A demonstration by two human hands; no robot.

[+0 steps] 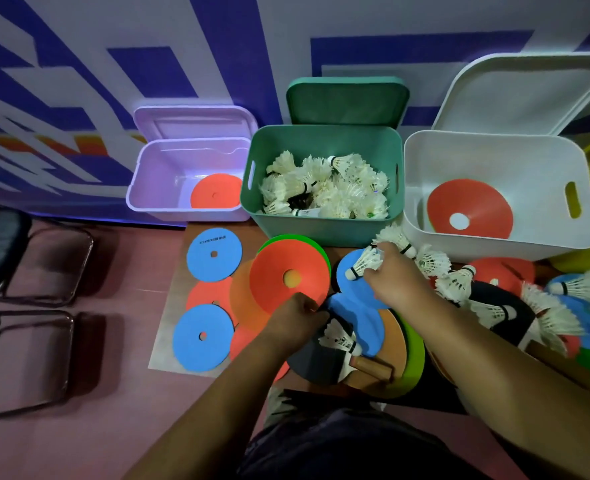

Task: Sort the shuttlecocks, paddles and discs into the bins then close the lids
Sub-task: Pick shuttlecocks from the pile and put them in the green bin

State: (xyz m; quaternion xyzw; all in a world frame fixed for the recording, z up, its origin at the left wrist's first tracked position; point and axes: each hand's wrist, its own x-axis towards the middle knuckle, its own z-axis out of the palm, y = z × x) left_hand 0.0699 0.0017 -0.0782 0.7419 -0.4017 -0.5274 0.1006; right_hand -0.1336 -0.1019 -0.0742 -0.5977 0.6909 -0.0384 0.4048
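Shuttlecock (pixel 362 264) gripped in the curled fingers of the right hand (pixel 395 277) sat just in front of the green bin (pixel 324 232), low over the clutter on the worktop (pixel 172 296). That bin held a heap of shuttlecocks, its lid (pixel 347 98) propped open behind, so the step in hand looked like a short carry up and over the near wall. To do it well, the hand would need to rise clear of the rim before going forward. It should hold lightly so the feathers were not crushed, and let go only above the heap. More shuttlecocks (pixel 456 282) lay just to the right, and one (pixel 338 337) rested on a dark paddle (pixel 307 360) – gathering several per trip would save reaching. The left hand (pixel 295 318) had its fingers curled on the near edge of a blue disc (pixel 357 322), pinching it as far as could be made out. It could usefully steady that pile while the right hand lifted. An orange disc lay in each of the purple bin (pixel 182 213) and the white bin (pixel 494 242)
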